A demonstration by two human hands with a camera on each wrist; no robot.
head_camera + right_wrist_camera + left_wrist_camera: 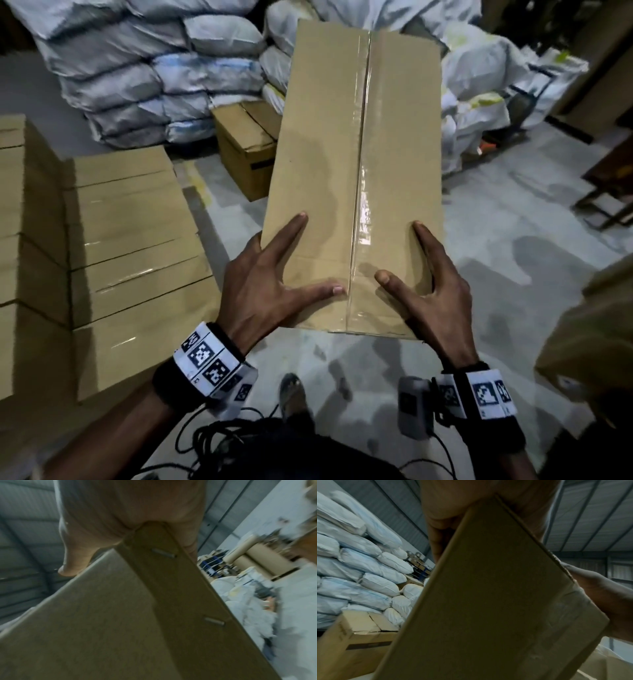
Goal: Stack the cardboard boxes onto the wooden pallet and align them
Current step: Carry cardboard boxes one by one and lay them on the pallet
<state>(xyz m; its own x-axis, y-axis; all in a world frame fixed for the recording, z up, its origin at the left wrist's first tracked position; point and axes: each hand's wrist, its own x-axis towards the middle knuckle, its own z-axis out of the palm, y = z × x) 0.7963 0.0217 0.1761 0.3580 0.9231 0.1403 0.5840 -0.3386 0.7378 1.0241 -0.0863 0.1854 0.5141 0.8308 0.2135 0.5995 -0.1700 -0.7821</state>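
I carry a long taped cardboard box in the air over the concrete floor, its far end pointing away from me. My left hand grips its near left corner, thumb and forefinger spread on top, the other fingers hidden over the edge. My right hand grips the near right corner the same way. The left wrist view shows the box's side against my palm. The right wrist view shows its stapled seam under my palm. A stack of matching boxes stands to my left. No pallet shows.
Piled grey-white sacks fill the back. A brown carton sits on the floor past the stack. White bags lie at back right, dark wooden furniture at far right. Cables hang by my foot.
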